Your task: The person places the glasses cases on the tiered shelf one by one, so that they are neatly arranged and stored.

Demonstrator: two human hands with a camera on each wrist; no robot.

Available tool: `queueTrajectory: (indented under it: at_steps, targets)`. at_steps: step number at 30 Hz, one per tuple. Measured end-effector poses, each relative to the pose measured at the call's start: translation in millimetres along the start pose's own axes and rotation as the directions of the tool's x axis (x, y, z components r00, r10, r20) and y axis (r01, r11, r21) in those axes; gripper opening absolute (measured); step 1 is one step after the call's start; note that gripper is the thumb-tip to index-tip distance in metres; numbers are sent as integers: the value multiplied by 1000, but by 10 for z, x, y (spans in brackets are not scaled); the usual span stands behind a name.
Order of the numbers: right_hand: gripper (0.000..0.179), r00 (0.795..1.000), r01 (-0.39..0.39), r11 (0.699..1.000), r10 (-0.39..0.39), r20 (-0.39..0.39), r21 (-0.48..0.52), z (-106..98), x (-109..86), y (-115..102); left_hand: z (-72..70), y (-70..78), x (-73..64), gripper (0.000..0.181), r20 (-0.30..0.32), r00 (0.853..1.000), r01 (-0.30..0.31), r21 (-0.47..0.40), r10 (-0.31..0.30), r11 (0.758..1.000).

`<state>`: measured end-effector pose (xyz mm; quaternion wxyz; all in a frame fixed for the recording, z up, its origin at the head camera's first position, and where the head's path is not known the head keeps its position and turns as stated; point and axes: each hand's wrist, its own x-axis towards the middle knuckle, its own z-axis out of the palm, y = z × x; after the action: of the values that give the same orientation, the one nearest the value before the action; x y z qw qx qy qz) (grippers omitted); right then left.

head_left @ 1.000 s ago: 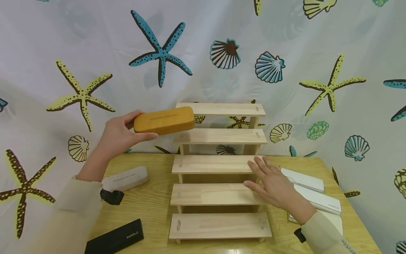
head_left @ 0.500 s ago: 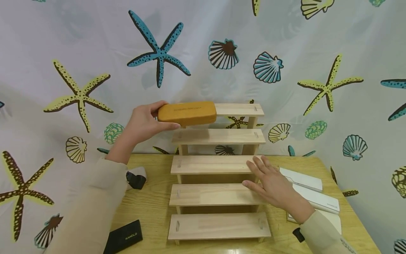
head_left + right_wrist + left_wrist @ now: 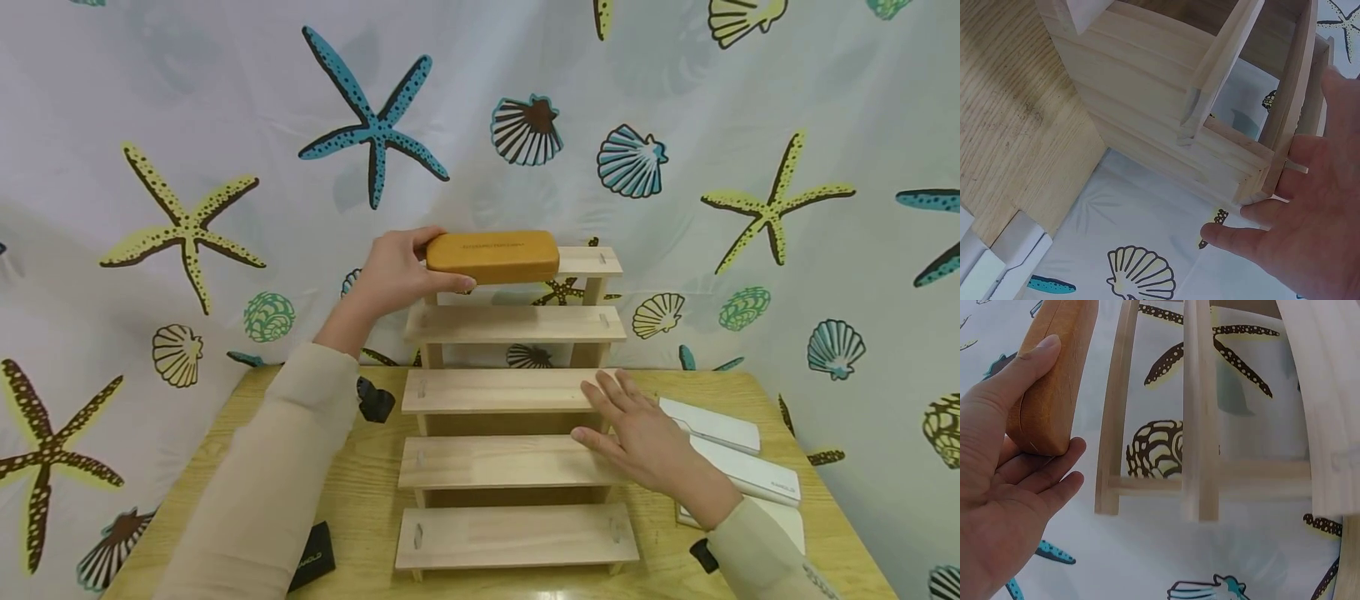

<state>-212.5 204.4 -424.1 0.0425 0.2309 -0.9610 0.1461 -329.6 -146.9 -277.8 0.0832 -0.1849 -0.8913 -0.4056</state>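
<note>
An orange-brown glasses case (image 3: 492, 257) with small lettering on its lid is at the top of the stepped wooden rack (image 3: 495, 390). My left hand (image 3: 397, 271) grips its left end, thumb along the front, fingers behind. Seen from the head, the case overlaps the left and middle of the top shelf (image 3: 588, 261). In the left wrist view the case (image 3: 1054, 381) lies between thumb and fingers, to the left of the rack's boards (image 3: 1200, 412). My right hand (image 3: 637, 429), fingers extended, rests at the right end of the middle shelf; the right wrist view shows this hand (image 3: 1310, 219) beside the rack's side.
Several white glasses cases (image 3: 742, 471) lie on the wooden table (image 3: 675, 567) right of the rack. A black glasses case (image 3: 315, 554) lies front left, partly hidden by the left sleeve (image 3: 277, 467). A curtain (image 3: 465, 75) printed with starfish and shells hangs close behind the rack.
My left hand has carried the orange-brown case rightward from left of the rack to the top shelf. The left sleeve now hides the light grey case. My right hand has stayed in place.
</note>
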Motion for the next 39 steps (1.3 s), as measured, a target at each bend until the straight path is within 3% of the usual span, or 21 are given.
queueTrajectory:
  at_steps: [6, 13, 22, 39]
  targets:
    - [77, 1000, -2, 1000, 2, 1, 3, -17, -7, -7, 158, 110, 140, 59, 9, 1000, -21, -17, 21, 1000]
    - [78, 1000, -3, 1000, 3, 2, 0, -21, -7, -11, 316, 267, 294, 65, 26, 1000, -13, -21, 13, 1000]
    - [78, 1000, -2, 1000, 2, 1, -3, -10, 1, -6, 483, 417, 485, 57, 34, 998, -55, -1, 55, 998]
    - [77, 1000, -3, 1000, 3, 1, 3, -7, 0, -1, 778, 417, 674, 54, 39, 999, 5, 27, -7, 1000]
